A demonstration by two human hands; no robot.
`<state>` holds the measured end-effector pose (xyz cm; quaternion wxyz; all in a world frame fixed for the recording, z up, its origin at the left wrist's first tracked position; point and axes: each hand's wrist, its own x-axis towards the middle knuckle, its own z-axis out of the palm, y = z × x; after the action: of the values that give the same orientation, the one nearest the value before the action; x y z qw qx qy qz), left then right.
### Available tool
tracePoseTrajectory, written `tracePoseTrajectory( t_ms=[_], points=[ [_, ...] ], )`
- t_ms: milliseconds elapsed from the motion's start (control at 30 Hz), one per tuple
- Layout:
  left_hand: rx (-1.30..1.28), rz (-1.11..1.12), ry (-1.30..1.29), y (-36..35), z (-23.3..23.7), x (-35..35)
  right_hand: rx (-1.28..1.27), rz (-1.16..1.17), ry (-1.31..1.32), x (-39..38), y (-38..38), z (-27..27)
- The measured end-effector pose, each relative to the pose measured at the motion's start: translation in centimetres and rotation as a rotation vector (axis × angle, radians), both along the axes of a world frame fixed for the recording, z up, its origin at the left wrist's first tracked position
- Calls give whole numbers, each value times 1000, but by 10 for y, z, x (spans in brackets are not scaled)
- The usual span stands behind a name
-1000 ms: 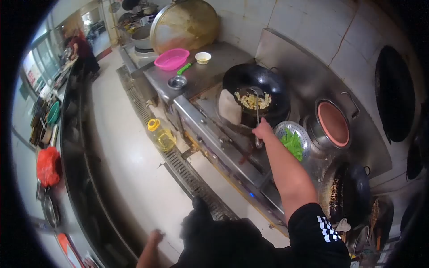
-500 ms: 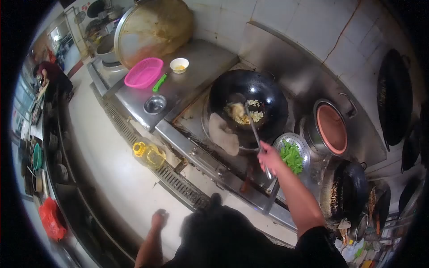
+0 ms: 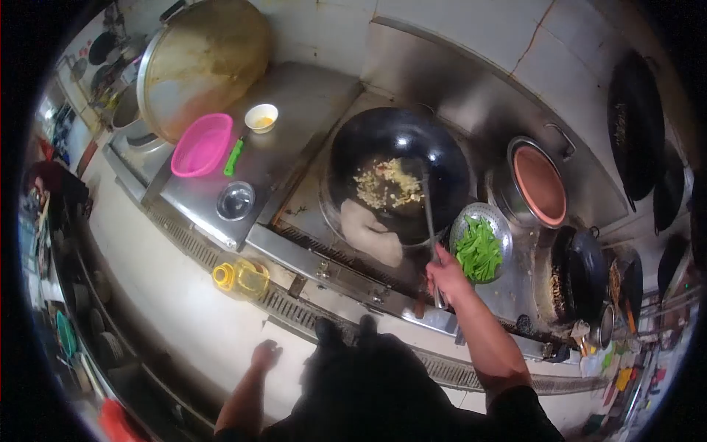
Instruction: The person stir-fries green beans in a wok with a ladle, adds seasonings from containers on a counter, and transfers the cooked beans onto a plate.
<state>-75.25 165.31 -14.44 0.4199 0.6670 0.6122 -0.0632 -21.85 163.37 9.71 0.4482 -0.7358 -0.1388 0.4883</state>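
My right hand [image 3: 448, 275] is wrapped round the handle of a long metal ladle [image 3: 429, 210], whose head rests inside a large black wok [image 3: 449, 158]. Pale chopped food [image 3: 389, 184] lies in the wok. A light cloth [image 3: 370, 233] is draped over the wok's near rim. Beside my right hand, green leafy vegetables [image 3: 479, 249] fill a perforated strainer [image 3: 504, 227]. My left hand [image 3: 266, 355] hangs low over the floor, away from everything, its fingers loosely curled and small in view; whether it is closed is unclear.
A pink basket [image 3: 201, 145], green-handled tool [image 3: 234, 157], white bowl [image 3: 261, 118] and metal bowl [image 3: 236, 200] are on the left counter. An oil bottle [image 3: 241, 278] stands below its edge. Right of the wok are a metal pot [image 3: 507, 193] and another wok [image 3: 585, 272]. Someone [image 3: 62, 193] is at far left.
The ladle has moved right within the wok, and the food is more spread out. The view has shifted, showing more of the right side. My right hand still holds the handle.
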Motion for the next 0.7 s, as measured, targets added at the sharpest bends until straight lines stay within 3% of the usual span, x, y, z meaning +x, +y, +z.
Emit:
tracePoseTrajectory(
  t_ms=[133,167,200,267,333,400,467,533,567,633,667,700],
  points=[
    [70,-13,-60,39,8,25,-33,247,47,-22,-22,15],
    [108,-63,-106,42,15,37,-51,269,-110,-16,-18,4],
    [146,-114,-151,44,20,50,-55,257,-103,-17,-8,1],
    [-41,-59,-213,38,24,86,17,51,-188,-18,28,0],
    [-128,-184,-255,31,96,154,16,-16,-283,8,58,-21],
    [147,-614,-485,6,15,182,-8,120,-262,28,55,-10],
    [-126,-613,-703,-15,53,242,-27,252,-254,31,30,13],
    [-246,-632,-766,-47,68,298,-61,341,-73,14,-8,23],
    [-295,-746,-762,-59,73,332,-37,369,-53,20,-16,10],
    [-358,-901,-748,-94,76,387,-63,521,-687,29,-19,-23],
    [-573,-698,-658,-114,74,415,-110,570,-911,29,-25,-29],
    [-775,-486,-556,-131,70,438,-123,530,-838,30,-39,-21]
  ],
)
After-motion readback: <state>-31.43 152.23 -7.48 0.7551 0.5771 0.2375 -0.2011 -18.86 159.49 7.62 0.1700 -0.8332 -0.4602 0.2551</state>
